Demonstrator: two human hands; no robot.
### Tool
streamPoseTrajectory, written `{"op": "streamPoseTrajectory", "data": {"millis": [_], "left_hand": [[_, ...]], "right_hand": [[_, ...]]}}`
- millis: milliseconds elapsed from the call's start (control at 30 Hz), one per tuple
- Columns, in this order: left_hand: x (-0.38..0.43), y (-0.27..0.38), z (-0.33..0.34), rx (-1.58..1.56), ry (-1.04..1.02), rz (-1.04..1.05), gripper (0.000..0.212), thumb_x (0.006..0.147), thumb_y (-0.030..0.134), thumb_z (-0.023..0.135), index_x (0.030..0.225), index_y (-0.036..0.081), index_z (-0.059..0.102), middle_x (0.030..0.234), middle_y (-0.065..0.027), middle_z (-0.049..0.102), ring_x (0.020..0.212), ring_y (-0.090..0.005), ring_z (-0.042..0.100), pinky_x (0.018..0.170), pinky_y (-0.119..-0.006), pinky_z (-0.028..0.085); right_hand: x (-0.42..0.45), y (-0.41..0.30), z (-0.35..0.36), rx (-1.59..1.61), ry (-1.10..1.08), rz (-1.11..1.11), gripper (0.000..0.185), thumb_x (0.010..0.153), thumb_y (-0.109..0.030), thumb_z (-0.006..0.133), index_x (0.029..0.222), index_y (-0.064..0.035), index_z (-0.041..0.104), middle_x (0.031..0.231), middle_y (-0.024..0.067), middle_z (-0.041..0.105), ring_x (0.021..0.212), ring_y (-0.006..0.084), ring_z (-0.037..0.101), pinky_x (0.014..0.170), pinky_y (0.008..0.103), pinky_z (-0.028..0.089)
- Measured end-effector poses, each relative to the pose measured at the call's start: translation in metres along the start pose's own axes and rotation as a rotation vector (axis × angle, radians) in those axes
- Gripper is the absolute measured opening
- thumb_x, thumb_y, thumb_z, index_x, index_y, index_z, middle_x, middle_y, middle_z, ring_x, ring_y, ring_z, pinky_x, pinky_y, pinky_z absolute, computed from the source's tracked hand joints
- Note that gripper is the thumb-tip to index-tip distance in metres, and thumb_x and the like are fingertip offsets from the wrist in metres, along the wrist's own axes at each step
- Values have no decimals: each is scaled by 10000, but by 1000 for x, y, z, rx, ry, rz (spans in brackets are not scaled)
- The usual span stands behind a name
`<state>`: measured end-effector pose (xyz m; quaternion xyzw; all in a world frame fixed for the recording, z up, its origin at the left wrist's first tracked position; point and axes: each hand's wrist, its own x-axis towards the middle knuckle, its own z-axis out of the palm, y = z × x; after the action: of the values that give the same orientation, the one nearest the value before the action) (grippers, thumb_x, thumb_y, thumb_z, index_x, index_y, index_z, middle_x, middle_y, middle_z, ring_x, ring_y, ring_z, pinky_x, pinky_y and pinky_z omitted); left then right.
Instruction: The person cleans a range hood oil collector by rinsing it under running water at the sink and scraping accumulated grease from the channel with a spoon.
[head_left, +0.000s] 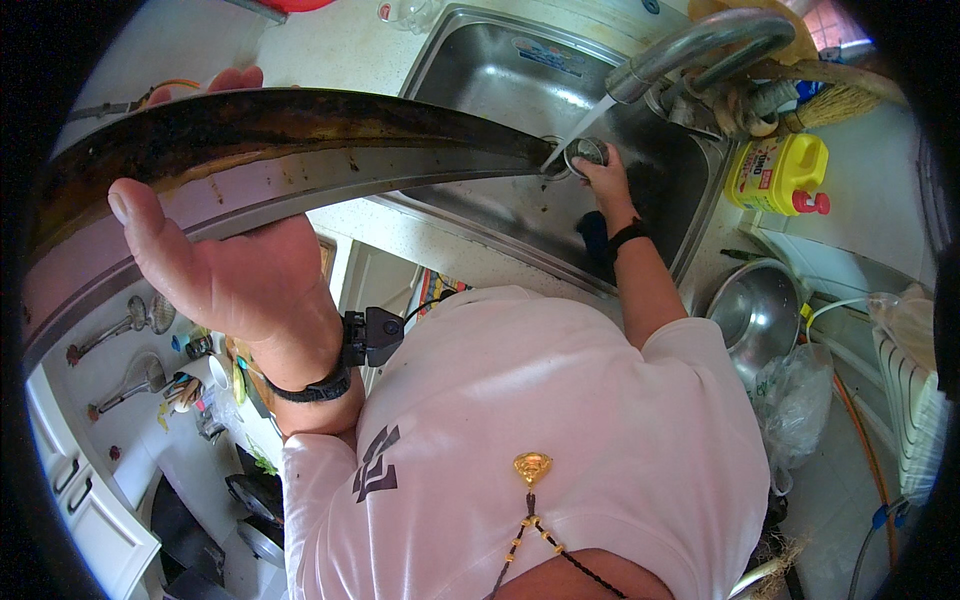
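Observation:
My left hand (240, 277) supports a long, curved metal panel (277, 169) from below, palm up. Its thumb lies at the near side, and fingertips show past the far edge. Brown grease and drips stain the panel, whose narrow end reaches over the sink drain (553, 161). Down in the stainless steel sink (510, 82), my right hand (606, 176) grips a small round container (586, 152), its thumb at the rim. Whether that is a cup or a drain strainer I cannot tell. Water runs from the faucet (697, 52) past the panel's tip, close beside the container.
A dark cloth (595, 234) lies in the sink near my right wrist. Right of the sink stand a yellow detergent jug (776, 174) and a steel bowl (754, 311). A straw brush (832, 109) sits behind the faucet. Skimmers (142, 375) hang at the left.

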<state>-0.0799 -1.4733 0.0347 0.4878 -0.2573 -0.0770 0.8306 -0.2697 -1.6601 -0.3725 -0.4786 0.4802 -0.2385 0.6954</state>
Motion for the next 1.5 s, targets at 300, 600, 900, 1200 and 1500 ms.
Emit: {"op": "streamPoseTrajectory", "data": {"millis": [300,600,900,1200,1500], "left_hand": [[-2,1,1,2,12,-10,627,878,484,520,1274,-1,536,1264,-269,542,1227,-420,480,1047,-575,345],[-2,1,1,-9,3,-7,638,882,477,512,1294,-10,513,1266,-276,535,1233,-416,476,1063,-567,326],[-2,1,-1,0,-1,-28,651,880,495,508,1298,-5,510,1259,-259,549,1233,-417,477,1062,-571,326],[-3,4,-4,77,-16,-29,660,873,507,510,1306,9,499,1270,-279,534,1229,-427,477,1044,-611,336],[-1,3,-4,98,4,-19,660,884,512,497,1297,-3,495,1263,-303,524,1233,-446,468,1032,-632,336]], "right_hand": [[-2,5,5,-251,176,-99,486,766,-58,719,1212,-33,526,980,151,655,787,236,670,578,357,530],[-7,0,16,-584,300,-412,343,737,-66,690,1069,-51,602,908,214,663,856,390,648,741,411,511],[3,23,24,-638,151,-335,416,718,-81,739,1110,-40,607,928,155,674,875,285,667,789,370,510],[-2,11,53,-504,86,-259,575,692,-127,788,1196,1,541,1152,188,615,1086,310,607,908,380,490],[16,18,61,-480,52,-113,624,681,-165,814,1203,11,523,1132,193,609,1082,307,594,902,393,482]]}}
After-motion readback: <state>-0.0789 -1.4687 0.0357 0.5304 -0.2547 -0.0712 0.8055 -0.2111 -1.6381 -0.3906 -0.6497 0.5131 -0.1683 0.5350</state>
